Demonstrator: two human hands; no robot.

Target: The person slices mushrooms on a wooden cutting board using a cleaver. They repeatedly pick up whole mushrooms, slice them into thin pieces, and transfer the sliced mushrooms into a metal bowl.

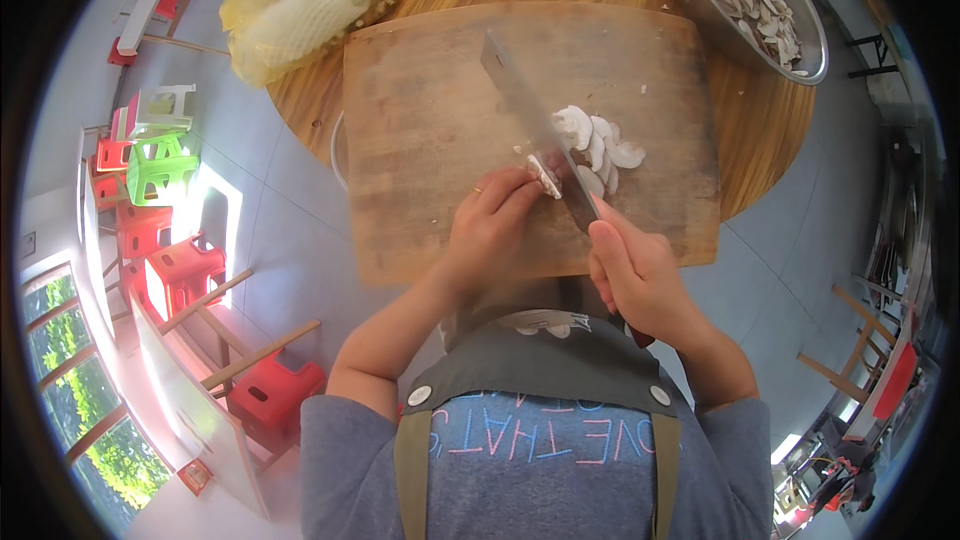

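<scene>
A wooden cutting board [450,112] lies on a round wooden table in front of me. My right hand [641,270] grips the handle of a cleaver [525,94], whose blade points away and to the left across the board. My left hand [495,221] holds a piece of mushroom [546,178] with its fingertips against the board, just left of the blade. White mushroom slices [600,142] lie in a loose group right of the blade. A few small crumbs are scattered on the board. The cleaver hides part of the board; whether its edge touches the mushroom, I cannot tell.
A metal basin [814,60] of sliced mushrooms stands at the table's back right. A yellowish plastic bag [315,11] with a pale leafy vegetable lies back left. Past the table [765,120], plastic stools [161,169] stand on the floor at left.
</scene>
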